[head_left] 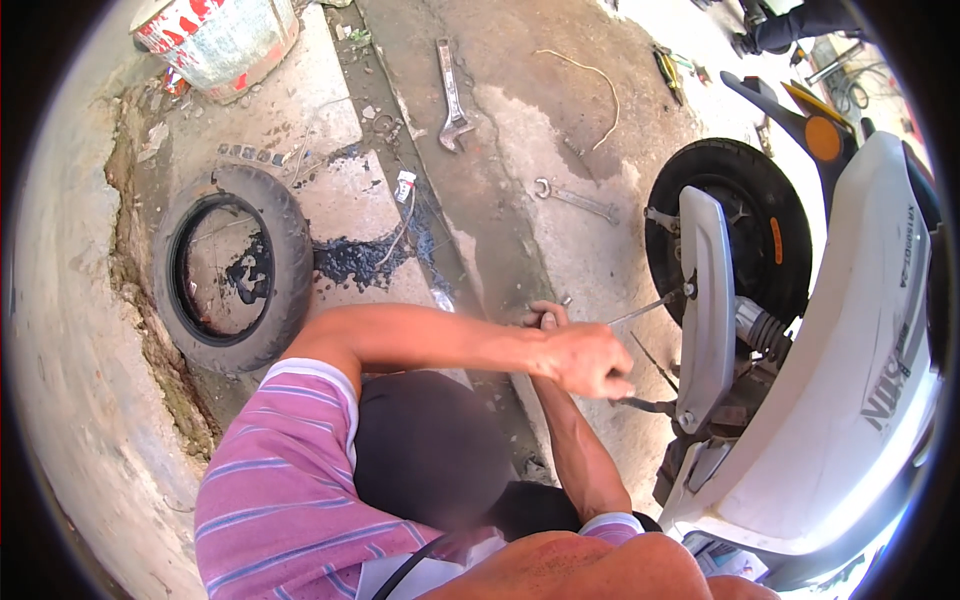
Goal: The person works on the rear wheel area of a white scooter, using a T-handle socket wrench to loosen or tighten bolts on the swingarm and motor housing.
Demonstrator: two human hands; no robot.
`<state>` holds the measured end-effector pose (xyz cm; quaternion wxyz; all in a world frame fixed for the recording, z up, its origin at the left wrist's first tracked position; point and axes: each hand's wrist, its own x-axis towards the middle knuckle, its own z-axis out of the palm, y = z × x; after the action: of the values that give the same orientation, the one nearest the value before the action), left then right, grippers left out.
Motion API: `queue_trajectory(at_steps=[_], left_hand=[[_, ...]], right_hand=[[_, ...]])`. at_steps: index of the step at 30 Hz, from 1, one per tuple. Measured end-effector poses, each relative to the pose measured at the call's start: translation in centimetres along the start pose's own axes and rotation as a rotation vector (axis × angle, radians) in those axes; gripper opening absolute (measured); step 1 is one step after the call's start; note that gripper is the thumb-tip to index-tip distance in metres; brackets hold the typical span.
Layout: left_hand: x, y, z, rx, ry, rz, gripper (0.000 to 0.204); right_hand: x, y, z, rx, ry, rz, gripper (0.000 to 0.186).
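Observation:
My left hand (590, 362) is closed at the end of my forearm, which crosses my front; what it holds is hidden. Beyond it, my right hand (546, 322) has curled fingers, partly covered by the left, around a metal rod (648, 307), whose far end reaches a bolt (689, 289) on the scooter's silver swingarm (706, 265). A black cable (648, 405) runs beside my left hand to the lower end of the swingarm. The black rear wheel (775, 190) and white body panel (850, 350) of the scooter are at the right.
A loose tyre (290, 260) lies at left beside a concrete wall (70, 300). A paint-splashed bucket (220, 50), adjustable wrench (450, 100), spanner (575, 198), pliers (668, 73) and wire (590, 68) lie ahead. Another person's dark-trousered leg (800, 25) shows top right.

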<state>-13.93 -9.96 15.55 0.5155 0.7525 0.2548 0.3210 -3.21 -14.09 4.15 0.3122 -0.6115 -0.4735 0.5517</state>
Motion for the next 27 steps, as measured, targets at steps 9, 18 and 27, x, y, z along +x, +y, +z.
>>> queue_trajectory(at_steps=[9,18,27], left_hand=[[-0.7,-1.0,3.6,0.245,-0.142,0.106,0.040],[-3.3,-10.8,-1.5,0.080,0.663,-0.132,0.038],[-3.7,-14.0,1.6,-0.394,0.170,-0.643,0.053]], right_hand=[[1.4,-0.5,2.8,-0.079,0.118,-0.163,0.036],[0.4,-1.0,-1.8,-0.310,-0.078,-0.161,0.057],[0.1,-7.0,-6.1,-0.463,-0.341,0.290,0.033]])
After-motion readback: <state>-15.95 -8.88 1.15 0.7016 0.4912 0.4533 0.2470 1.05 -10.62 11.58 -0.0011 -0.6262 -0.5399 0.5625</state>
